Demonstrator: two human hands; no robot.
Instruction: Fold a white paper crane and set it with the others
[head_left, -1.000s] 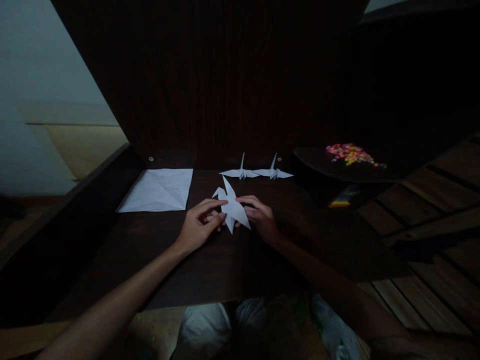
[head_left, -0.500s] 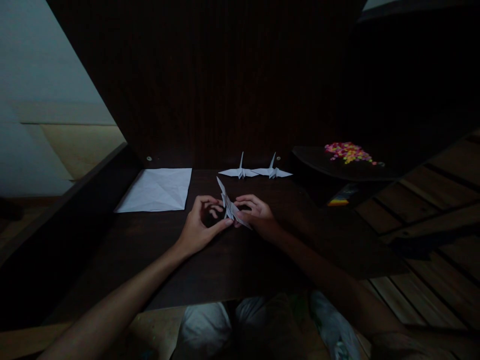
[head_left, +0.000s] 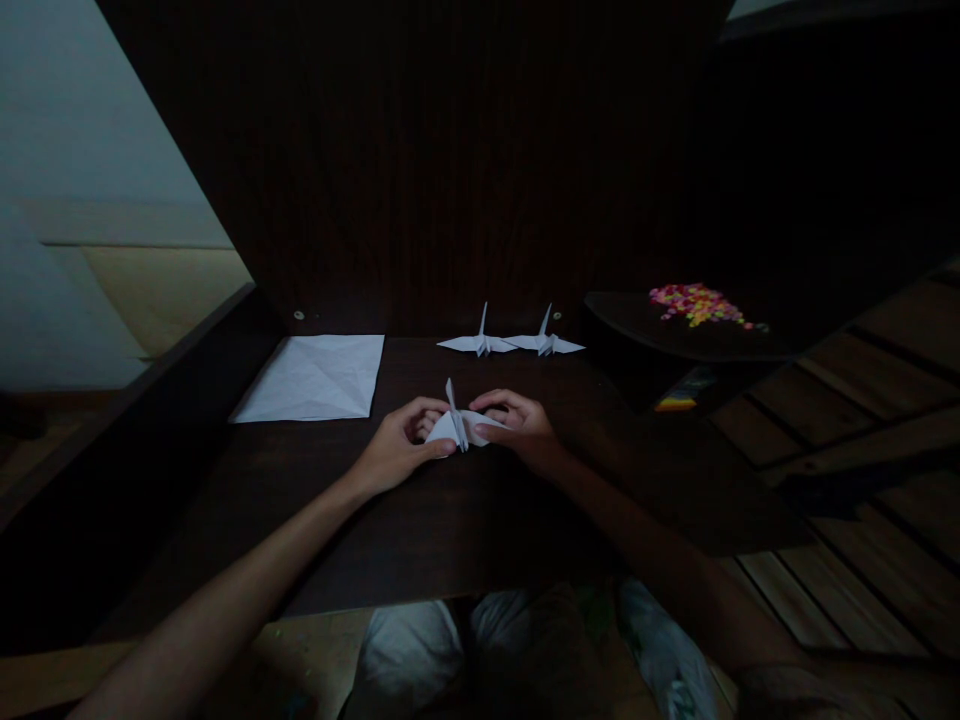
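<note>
A white origami crane (head_left: 460,425) is held between both hands over the dark desk, its neck or tail pointing up and its wings spread to the sides. My left hand (head_left: 405,438) pinches the left wing, thumb in front and fingers behind. On the other side, my right hand (head_left: 521,428) grips the right wing in the same way. Part of each wing is hidden by the fingers. Beyond the hands stand two finished white paper cranes, a left one (head_left: 480,344) and a right one (head_left: 549,345), side by side near the back panel.
A creased white paper sheet (head_left: 315,378) lies flat at the desk's left. On a dark corner shelf (head_left: 637,330) at the right is a pile of small colourful pieces (head_left: 699,304). A raised side panel (head_left: 150,420) borders the desk (head_left: 315,540) on the left.
The crane has turned from a slanted position to face me, its wings now level and spread. My left hand has shifted from its body to the left wing.
</note>
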